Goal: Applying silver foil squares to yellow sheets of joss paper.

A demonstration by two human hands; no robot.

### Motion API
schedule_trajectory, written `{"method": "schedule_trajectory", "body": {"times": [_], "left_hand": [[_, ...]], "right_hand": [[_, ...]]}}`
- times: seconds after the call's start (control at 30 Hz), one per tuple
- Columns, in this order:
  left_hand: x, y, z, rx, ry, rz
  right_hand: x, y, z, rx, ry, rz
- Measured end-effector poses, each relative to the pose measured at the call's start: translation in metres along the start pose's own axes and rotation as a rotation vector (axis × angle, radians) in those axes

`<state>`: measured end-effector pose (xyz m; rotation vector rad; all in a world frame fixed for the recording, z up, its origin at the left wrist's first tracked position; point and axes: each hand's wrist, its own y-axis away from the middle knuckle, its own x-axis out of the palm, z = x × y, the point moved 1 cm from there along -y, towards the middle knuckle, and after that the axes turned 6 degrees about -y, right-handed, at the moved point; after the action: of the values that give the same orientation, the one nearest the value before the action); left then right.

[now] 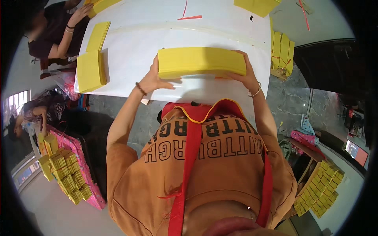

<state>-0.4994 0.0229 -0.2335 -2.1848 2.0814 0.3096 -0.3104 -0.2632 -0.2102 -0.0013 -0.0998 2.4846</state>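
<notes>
Left hand (149,82) and right hand (247,74), spread wide, clasp opposite ends of this long, smooth, papery yellow block (202,61); far left, a see-through bag (63,80) shows red inside

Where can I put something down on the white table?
The white table has room between the left-edge yellow stacks and the left hand, and beyond the long yellow stack, up to the red string. It's crowded along the left edge and tight beside the right hand.
</notes>
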Motion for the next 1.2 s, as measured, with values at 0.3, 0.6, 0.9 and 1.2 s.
{"method": "schedule_trajectory", "body": {"times": [0.3, 0.6, 0.9, 1.2], "left_hand": [[0.004, -0.033, 0.022, 0.033, -0.500, -0.143], [0.011, -0.043, 0.037, -0.023, -0.220, -0.114], [0.011, -0.053, 0.027, -0.150, -0.045, -0.042], [0.001, -0.046, 0.020, 0.092, 0.027, -0.130]], "right_hand": [[0.001, -0.024, 0.016, -0.210, 0.291, 0.058], [-0.005, -0.015, 0.005, 0.060, 0.295, 0.083], [-0.008, -0.020, 0.012, 0.103, 0.270, 0.092], [-0.010, -0.023, 0.009, 0.031, 0.254, 0.095]]}}
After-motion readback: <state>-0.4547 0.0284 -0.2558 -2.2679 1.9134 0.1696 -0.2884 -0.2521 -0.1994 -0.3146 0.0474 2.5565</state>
